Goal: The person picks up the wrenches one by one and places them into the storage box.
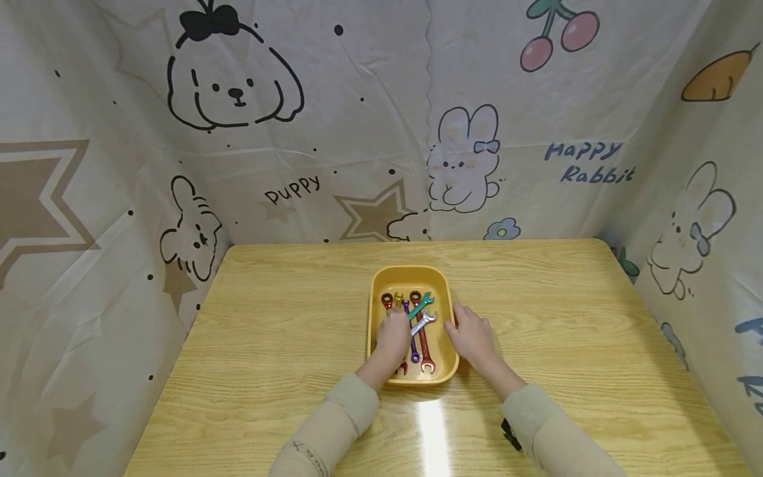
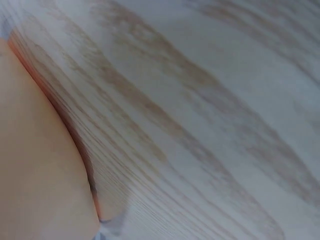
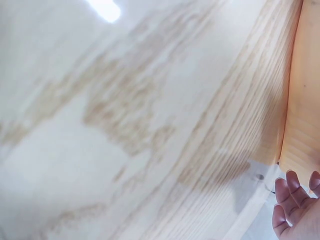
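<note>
A yellow rectangular tray (image 1: 441, 374) stands on the table with several small coloured wrenches in it. My left hand (image 1: 393, 336) reaches down into its left side, among the wrenches; its fingertips are hidden, so I cannot tell what they hold. Beside that hand lie a silver wrench (image 1: 424, 320), a teal wrench (image 1: 422, 303), a purple wrench (image 1: 414, 344) and a long red wrench (image 1: 424, 341). My right hand (image 1: 473, 336) holds the tray's right rim, thumb at the edge and fingers outside. In the right wrist view its fingers (image 3: 295, 192) show near the tray's wall (image 3: 305, 90).
The tray rests on a wood-grain table (image 1: 286, 318). A white cloth with cartoon drawings (image 1: 357, 132) hangs behind and along both sides. A small black object (image 1: 510, 434) shows next to the right sleeve.
</note>
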`<state>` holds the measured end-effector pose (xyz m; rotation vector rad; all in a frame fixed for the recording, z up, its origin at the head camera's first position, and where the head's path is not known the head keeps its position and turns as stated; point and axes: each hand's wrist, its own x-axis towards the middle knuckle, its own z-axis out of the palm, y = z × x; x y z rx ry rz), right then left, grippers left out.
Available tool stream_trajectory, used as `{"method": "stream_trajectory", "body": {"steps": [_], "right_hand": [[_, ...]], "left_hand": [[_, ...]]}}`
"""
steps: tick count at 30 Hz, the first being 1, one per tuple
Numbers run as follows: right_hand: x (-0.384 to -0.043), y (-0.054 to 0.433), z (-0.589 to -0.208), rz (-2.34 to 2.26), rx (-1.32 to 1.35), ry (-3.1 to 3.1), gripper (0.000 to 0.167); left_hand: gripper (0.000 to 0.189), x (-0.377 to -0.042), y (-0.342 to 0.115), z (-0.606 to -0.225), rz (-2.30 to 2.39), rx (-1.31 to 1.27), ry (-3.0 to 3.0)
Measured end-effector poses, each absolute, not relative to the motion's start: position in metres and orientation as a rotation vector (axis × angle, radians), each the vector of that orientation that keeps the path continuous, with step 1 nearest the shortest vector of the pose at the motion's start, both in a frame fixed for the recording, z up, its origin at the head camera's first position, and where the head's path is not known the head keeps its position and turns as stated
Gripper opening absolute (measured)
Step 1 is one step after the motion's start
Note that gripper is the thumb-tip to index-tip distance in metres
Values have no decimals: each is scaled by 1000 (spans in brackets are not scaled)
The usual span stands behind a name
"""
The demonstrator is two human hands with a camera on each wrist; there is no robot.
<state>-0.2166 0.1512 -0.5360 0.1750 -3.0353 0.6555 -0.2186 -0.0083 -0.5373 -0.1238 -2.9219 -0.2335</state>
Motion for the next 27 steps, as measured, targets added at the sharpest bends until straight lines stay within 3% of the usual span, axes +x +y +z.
{"method": "stream_trajectory", "body": {"steps": [14,27], "right_hand": [[-217,152,-537,659,179,-3026,33],[-215,152,-534,675,179,-3038,33]], "left_hand": [[8,-218,-6,-536,-452,-38,-3056],[8,-217,-6,-536,-313,-101,-3045]]}}
